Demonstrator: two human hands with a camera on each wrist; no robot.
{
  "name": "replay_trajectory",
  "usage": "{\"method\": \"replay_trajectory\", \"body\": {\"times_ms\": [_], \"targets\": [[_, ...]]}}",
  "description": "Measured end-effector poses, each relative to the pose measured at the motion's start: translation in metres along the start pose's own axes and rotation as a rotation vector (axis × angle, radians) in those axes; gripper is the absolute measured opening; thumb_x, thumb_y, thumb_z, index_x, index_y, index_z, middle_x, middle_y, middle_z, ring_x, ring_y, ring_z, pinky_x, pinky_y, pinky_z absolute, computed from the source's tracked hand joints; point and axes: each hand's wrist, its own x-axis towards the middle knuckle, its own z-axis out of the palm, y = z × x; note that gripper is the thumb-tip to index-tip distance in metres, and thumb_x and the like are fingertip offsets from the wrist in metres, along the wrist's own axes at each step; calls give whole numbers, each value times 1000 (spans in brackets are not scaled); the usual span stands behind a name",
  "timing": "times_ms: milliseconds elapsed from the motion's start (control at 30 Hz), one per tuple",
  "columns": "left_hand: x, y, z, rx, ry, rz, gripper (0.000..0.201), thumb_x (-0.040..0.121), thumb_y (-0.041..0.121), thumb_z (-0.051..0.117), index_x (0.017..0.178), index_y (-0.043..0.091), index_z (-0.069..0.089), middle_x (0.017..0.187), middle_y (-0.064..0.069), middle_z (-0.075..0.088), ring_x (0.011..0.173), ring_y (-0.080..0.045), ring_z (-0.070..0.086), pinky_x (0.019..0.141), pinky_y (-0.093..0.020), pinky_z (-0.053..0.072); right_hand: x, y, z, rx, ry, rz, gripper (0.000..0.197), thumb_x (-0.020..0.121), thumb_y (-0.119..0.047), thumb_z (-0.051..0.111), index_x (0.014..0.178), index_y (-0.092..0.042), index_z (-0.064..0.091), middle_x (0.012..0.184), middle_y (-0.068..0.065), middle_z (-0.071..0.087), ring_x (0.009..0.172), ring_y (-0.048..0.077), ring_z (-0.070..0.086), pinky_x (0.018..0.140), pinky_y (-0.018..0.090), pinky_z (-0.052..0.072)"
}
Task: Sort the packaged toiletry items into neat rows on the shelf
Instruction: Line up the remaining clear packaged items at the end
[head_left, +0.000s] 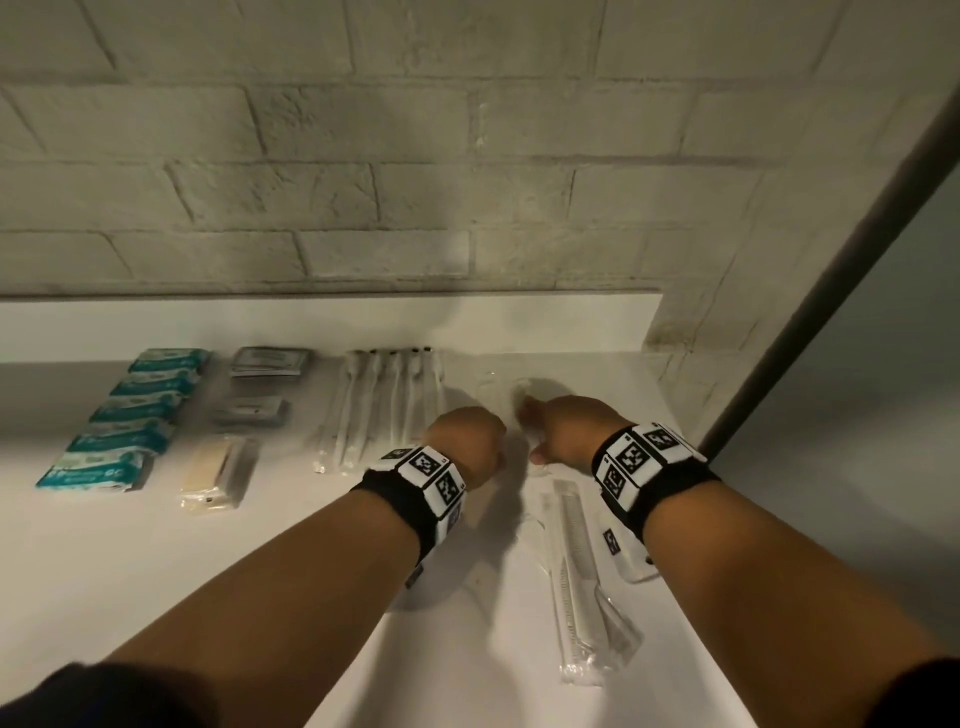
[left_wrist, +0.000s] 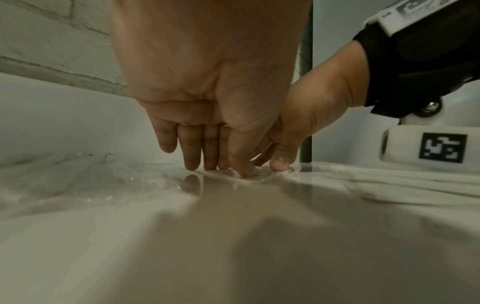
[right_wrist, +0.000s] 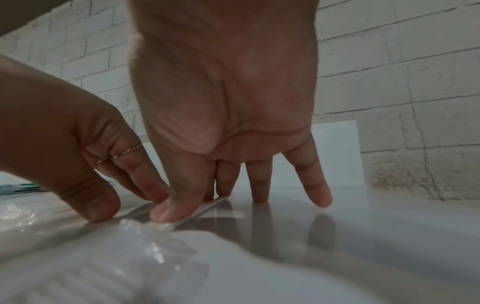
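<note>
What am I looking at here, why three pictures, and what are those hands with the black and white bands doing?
No machine here: a person wears three cameras. The wide picture comes from the head, looking down at a white shelf against a brick wall. The other two look along each wrist at the fingers; the checkered bands are markers on the wrist straps.

On the shelf lie sorted rows: teal packets, dark packets, a tan packet and wrapped toothbrushes. A wrapped comb lies near the right arm.

The left hand and right hand meet over a clear flat packet. Fingertips and thumbs of both press on it. Its contents cannot be made out.
</note>
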Motion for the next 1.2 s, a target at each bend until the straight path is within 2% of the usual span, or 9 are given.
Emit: {"method": "replay_trajectory", "body": {"times_ms": [300, 433, 500, 633, 767, 867, 933, 1067, 1200], "targets": [[9, 2, -11, 21, -122, 2, 30, 88, 28, 60, 111, 13, 70, 116, -7, 65, 106, -24, 61, 89, -33, 51, -28, 1, -11, 330, 67, -10, 80, 81, -46, 66, 148, -24, 29, 147, 4, 42, 126, 26, 50, 102, 37, 45], [12, 2, -11, -2, -98, -16, 44, 87, 32, 66, 125, 11, 62, 129, -7, 58, 119, -26, 54, 100, -36, 46, -65, -9, -16, 278, -31, 143, 90, 77, -58, 67, 146, -15, 29, 116, 2, 60, 89, 18, 61, 74, 31, 52], [12, 2, -11, -3, -85, -1, 48, 87, 35, 67, 128, 11, 59, 132, -7, 54, 122, -25, 52, 102, -35, 43, -82, -22, -8, 303, -163, 200, 102, 78, -52, 69, 151, -14, 9, 89, -4, 56, 58, 9, 43, 49, 22, 38], [11, 1, -14, -23, -98, -10, 53, 87, 36, 66, 133, 13, 55, 137, -5, 50, 127, -24, 48, 106, -35, 40, -84, -38, 13, 418, -221, 260, 111, 83, -23, 70, 151, -18, -18, 121, 15, 58, 52, 12, 34, 44, 23, 31], [9, 2, -15, -10, -110, -4, 49, 86, 35, 67, 128, 11, 60, 132, -6, 55, 122, -24, 52, 102, -35, 43, -80, -33, 4, 399, -190, 252, 94, 90, -10, 58, 152, -18, -12, 77, 9, 53, 53, 20, 53, 42, 26, 42], [10, 1, -15, -34, -120, -21, 46, 85, 31, 68, 125, 11, 62, 129, -5, 58, 118, -24, 55, 99, -34, 47, -68, -16, -11, 410, -162, 251, 73, 92, -2, 48, 152, -12, 7, 76, 17, 68, 62, 30, 69, 57, 39, 60], [10, 0, -14, -51, -103, -26, 48, 85, 31, 68, 129, 14, 59, 132, -3, 55, 122, -22, 52, 101, -32, 44, -58, 2, -19, 531, -88, 290, 75, 90, -5, 54, 151, -17, 11, 85, 22, 71, 72, 34, 72, 67, 46, 61], [11, -1, -7, -84, -67, -25, 50, 89, 25, 63, 136, 16, 50, 140, -2, 45, 127, -20, 46, 105, -29, 37, -58, 30, -24, 364, 169, 182, 71, 88, -13, 60, 150, -23, 27, 139, 9, 53, 119, 26, 56, 93, 31, 48], [10, -2, -5, -133, -20, -24, 53, 87, 27, 65, 136, 15, 50, 140, -3, 44, 128, -21, 45, 105, -29, 36, -66, 29, -8, 121, -32, 38, 59, 88, -26, 64, 143, -28, 44, 151, -7, 40, 134, 18, 42, 110, 28, 34]]}}
